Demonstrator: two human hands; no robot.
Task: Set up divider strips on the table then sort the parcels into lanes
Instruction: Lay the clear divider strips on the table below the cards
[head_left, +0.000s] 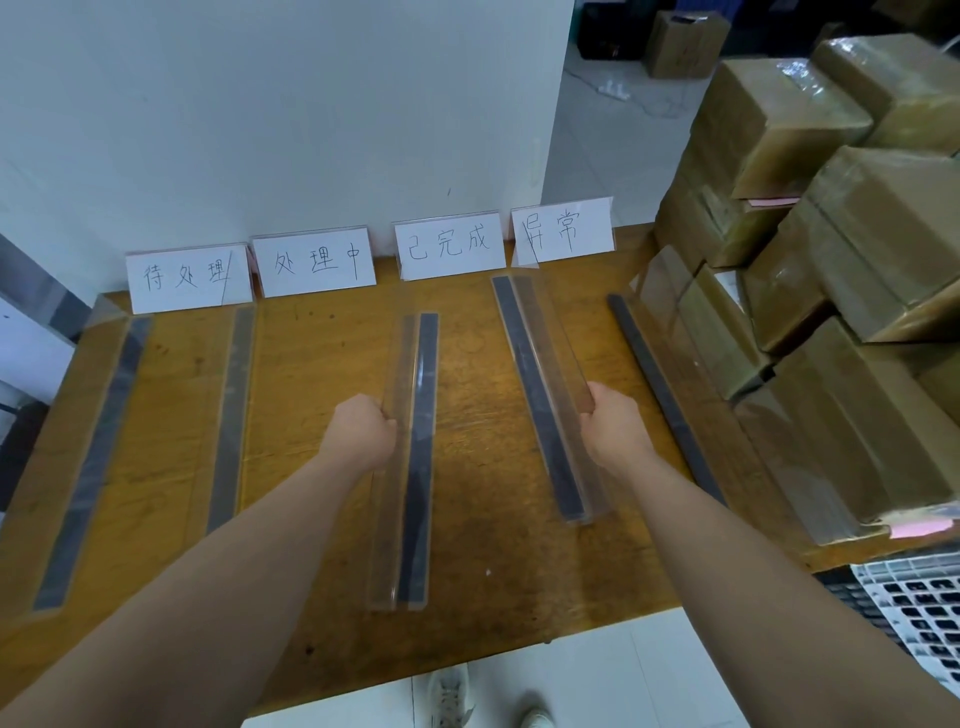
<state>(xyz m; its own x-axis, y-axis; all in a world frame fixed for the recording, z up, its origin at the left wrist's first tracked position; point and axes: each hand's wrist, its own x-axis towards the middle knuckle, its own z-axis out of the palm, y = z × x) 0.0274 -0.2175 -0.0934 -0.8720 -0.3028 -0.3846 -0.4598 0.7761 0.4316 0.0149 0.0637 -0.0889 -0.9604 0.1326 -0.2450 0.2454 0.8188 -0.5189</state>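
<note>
Several clear plastic divider strips with dark bases lie lengthwise on the wooden table (322, 395). My left hand (363, 431) grips the upright wall of the middle divider strip (423, 415). My right hand (613, 423) grips the wall of the divider strip to its right (535, 384). Two more strips lie at the left: the far-left strip (98, 457) and the second strip (231, 410). Another strip (654, 374) lies beside the parcels. Brown taped parcels (852, 270) are stacked at the table's right end. Four handwritten label cards (314, 262) stand along the wall.
A white wall rises behind the table. More cardboard boxes (685, 44) sit on the floor at the back right. A sheet of printed labels (914, 608) lies at the lower right. My shoes (452, 696) show on the white floor below the table edge.
</note>
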